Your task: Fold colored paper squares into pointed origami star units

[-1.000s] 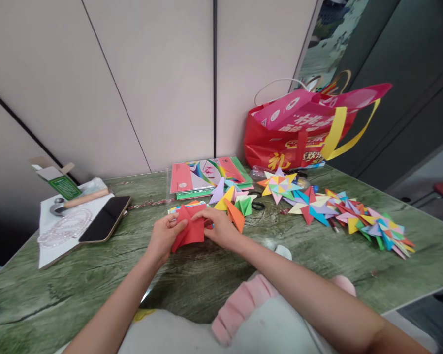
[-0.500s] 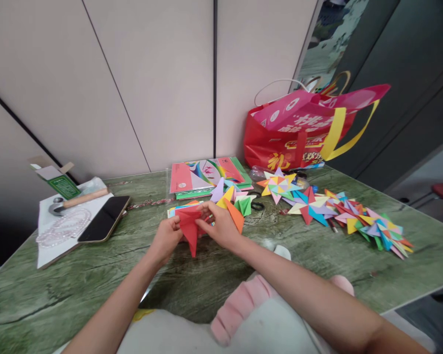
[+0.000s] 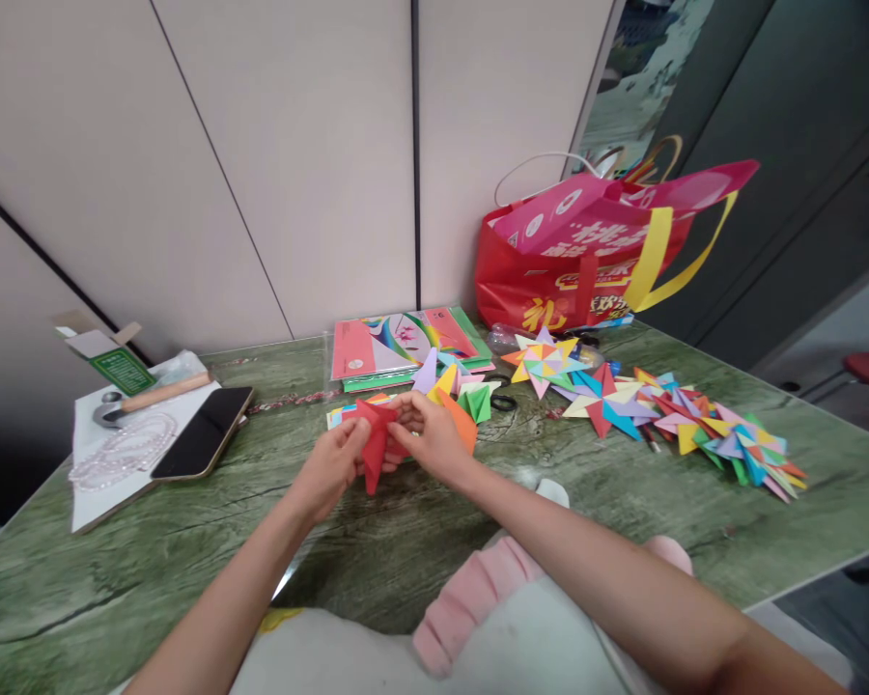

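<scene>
Two hands, both engaged, are recorded in the head view, with the pack as reference. Left hand [image 3: 331, 465]: fingers closed, thumb pressed on the face of the red paper [image 3: 373, 446] at its left side. Right hand [image 3: 431, 436]: fingers bent, thumb and fingertips pinching the same paper at its right side. The red paper is folded, its narrow point directed down toward the wearer; it is located in front of the pack [image 3: 383, 346]. Whether it touches the tabletop [image 3: 152, 555] cannot be determined.

Directly in front of the pack, partly hidden by the hands, lies a stack [image 3: 336, 417] of coloured sheets. Near the pack's right front corner: folded pieces in several colours, among them a green piece [image 3: 475, 403], with black loops [image 3: 504, 402] just beside it. Right of the pack: a multicoloured star [image 3: 546, 361], with further stars overlapping beyond. Right of the pack and behind that star: a red bag [image 3: 536, 275], upright. Well left of the pack: a phone [image 3: 204, 432], a hammer [image 3: 163, 391], beads [image 3: 126, 449] and an opened green box [image 3: 123, 369].
</scene>
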Motion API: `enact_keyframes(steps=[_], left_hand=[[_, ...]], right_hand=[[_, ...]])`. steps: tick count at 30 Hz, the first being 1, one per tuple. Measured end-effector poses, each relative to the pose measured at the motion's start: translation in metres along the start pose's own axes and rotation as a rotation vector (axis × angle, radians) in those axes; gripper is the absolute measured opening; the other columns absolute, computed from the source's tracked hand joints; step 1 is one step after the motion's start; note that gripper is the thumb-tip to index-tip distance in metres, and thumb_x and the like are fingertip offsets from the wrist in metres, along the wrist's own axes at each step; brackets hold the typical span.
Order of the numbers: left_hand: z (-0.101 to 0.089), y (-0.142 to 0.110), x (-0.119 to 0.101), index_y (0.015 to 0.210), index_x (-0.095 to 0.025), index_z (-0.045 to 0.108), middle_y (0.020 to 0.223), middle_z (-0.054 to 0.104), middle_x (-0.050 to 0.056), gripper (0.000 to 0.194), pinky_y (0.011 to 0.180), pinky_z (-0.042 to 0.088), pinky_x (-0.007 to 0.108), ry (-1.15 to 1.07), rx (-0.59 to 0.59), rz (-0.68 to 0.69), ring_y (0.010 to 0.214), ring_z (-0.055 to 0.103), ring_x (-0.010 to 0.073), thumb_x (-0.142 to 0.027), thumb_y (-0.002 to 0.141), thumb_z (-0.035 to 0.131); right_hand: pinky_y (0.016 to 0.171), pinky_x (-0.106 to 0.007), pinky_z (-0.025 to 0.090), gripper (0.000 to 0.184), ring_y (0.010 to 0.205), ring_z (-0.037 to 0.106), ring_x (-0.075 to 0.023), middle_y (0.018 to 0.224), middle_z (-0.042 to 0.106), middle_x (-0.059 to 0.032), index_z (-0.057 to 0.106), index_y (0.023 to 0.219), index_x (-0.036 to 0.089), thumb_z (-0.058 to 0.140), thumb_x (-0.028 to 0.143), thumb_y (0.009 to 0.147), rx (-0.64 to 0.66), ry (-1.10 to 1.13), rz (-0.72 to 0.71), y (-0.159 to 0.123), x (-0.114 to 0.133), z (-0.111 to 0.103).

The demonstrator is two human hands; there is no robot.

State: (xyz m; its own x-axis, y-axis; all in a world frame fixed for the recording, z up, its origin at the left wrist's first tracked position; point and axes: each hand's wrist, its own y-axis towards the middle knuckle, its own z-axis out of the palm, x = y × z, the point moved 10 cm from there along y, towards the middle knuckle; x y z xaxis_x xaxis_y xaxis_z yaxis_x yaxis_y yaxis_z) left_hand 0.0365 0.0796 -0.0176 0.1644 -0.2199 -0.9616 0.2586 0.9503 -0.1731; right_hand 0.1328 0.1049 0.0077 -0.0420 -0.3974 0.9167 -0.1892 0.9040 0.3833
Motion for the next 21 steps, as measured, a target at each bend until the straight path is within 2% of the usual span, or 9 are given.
enact_keyframes(steps=[3, 6, 8, 10, 14, 17, 21], left_hand=[[-0.002, -0.001, -0.005, 0.102, -0.013, 0.058, 0.08, 0.068, 0.009, 0.059, 0.057, 0.05, 0.028, 0.033, -0.002, 0.069, 0.07, 0.064, 0.0218, -0.055, 0.06, 0.064], [-0.018, 0.0, -0.013, 0.118, -0.019, 0.046, 0.089, 0.065, 0.006, 0.066, 0.06, 0.049, 0.025, 0.046, -0.118, 0.183, 0.07, 0.062, 0.0163, -0.044, 0.062, 0.068], [-0.03, -0.001, -0.019, 0.12, -0.023, 0.043, 0.089, 0.063, 0.002, 0.068, 0.061, 0.048, 0.023, 0.073, -0.214, 0.256, 0.07, 0.061, 0.0131, -0.032, 0.059, 0.073], [-0.035, -0.001, -0.022, 0.11, -0.021, 0.051, 0.087, 0.063, 0.001, 0.059, 0.061, 0.047, 0.021, 0.088, -0.248, 0.281, 0.069, 0.06, 0.0116, -0.026, 0.056, 0.075], [-0.035, 0.001, -0.013, 0.081, -0.012, 0.064, 0.075, 0.067, 0.003, 0.031, 0.063, 0.047, 0.022, 0.016, -0.241, 0.17, 0.064, 0.06, 0.0119, -0.028, 0.056, 0.075], [-0.027, 0.002, -0.006, 0.078, -0.011, 0.067, 0.071, 0.069, 0.005, 0.029, 0.067, 0.049, 0.025, -0.1, -0.175, 0.075, 0.064, 0.062, 0.0143, -0.027, 0.056, 0.076], [-0.018, 0.003, -0.003, 0.078, -0.01, 0.068, 0.072, 0.071, 0.007, 0.027, 0.067, 0.05, 0.025, -0.195, -0.088, 0.005, 0.062, 0.064, 0.0152, -0.023, 0.056, 0.077]], right_hand=[[0.064, -0.025, 0.049, 0.017, 0.068, 0.057, -0.0115, 0.076, 0.057, -0.0014, 0.053, 0.088, 0.017, 0.053, 0.016, 0.071, -0.008, 0.008, -0.011, 0.001, -0.001, -0.001], [0.063, -0.024, 0.049, 0.019, 0.068, 0.056, -0.0113, 0.077, 0.057, -0.0018, 0.054, 0.09, 0.016, 0.053, 0.016, 0.072, -0.008, -0.002, -0.025, 0.001, 0.0, -0.002], [0.063, -0.024, 0.049, 0.02, 0.068, 0.055, -0.0112, 0.078, 0.056, -0.0021, 0.056, 0.091, 0.017, 0.054, 0.017, 0.072, -0.005, -0.022, -0.039, 0.001, 0.001, -0.002], [0.063, -0.024, 0.049, 0.021, 0.069, 0.055, -0.0111, 0.081, 0.056, -0.0027, 0.057, 0.093, 0.018, 0.055, 0.017, 0.072, 0.009, -0.019, -0.049, 0.0, 0.004, 0.0], [0.068, -0.026, 0.05, 0.027, 0.075, 0.057, -0.0119, 0.097, 0.054, -0.0054, 0.058, 0.1, 0.02, 0.055, 0.02, 0.074, 0.084, 0.105, -0.061, -0.002, 0.011, 0.009], [0.07, -0.028, 0.05, 0.027, 0.078, 0.057, -0.0122, 0.103, 0.052, -0.0057, 0.058, 0.103, 0.022, 0.053, 0.022, 0.077, 0.116, 0.167, -0.082, -0.002, 0.017, 0.012], [0.07, -0.029, 0.05, 0.026, 0.074, 0.057, -0.0115, 0.101, 0.053, -0.0054, 0.058, 0.104, 0.022, 0.049, 0.022, 0.08, 0.122, 0.179, -0.09, -0.001, 0.017, 0.011]])
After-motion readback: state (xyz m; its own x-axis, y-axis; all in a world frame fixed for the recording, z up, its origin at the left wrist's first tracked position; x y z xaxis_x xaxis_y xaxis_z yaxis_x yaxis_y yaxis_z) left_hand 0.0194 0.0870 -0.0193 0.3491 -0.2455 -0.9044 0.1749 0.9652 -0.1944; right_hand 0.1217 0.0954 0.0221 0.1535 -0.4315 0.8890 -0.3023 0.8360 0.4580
